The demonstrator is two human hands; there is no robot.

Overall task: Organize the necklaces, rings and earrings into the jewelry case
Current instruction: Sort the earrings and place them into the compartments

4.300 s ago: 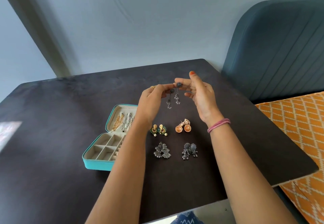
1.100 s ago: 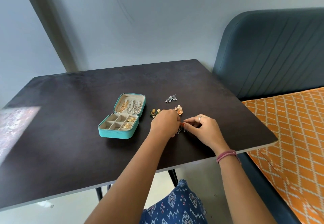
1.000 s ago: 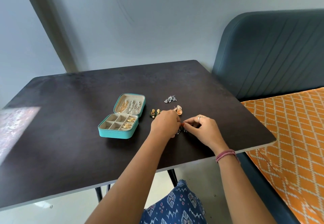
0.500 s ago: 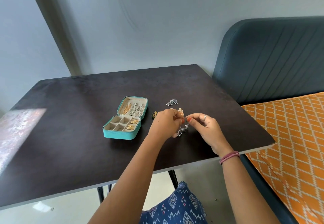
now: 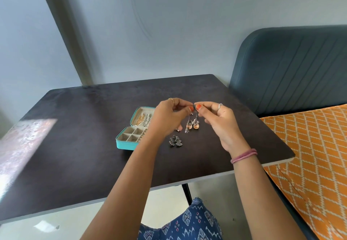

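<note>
Both hands raised above table, fingertips nearly meeting. Left hand pinches the top of one dangling silver earring; right hand pinches the top of its mate. The two hang side by side between the hands, clear of the tabletop. Other fingers of both hands loosely curled.

Case: teal, open, on table just left of left hand. Lid tilted back, chains hanging inside it; base divided into small compartments, contents too small to tell, partly hidden by left wrist.

Dark pair lies on table near the case, below the held pair. Orange pair lies on table behind the dangling earrings, partly overlapped by them.

Pink band on right wrist. Ring on each hand.
</note>
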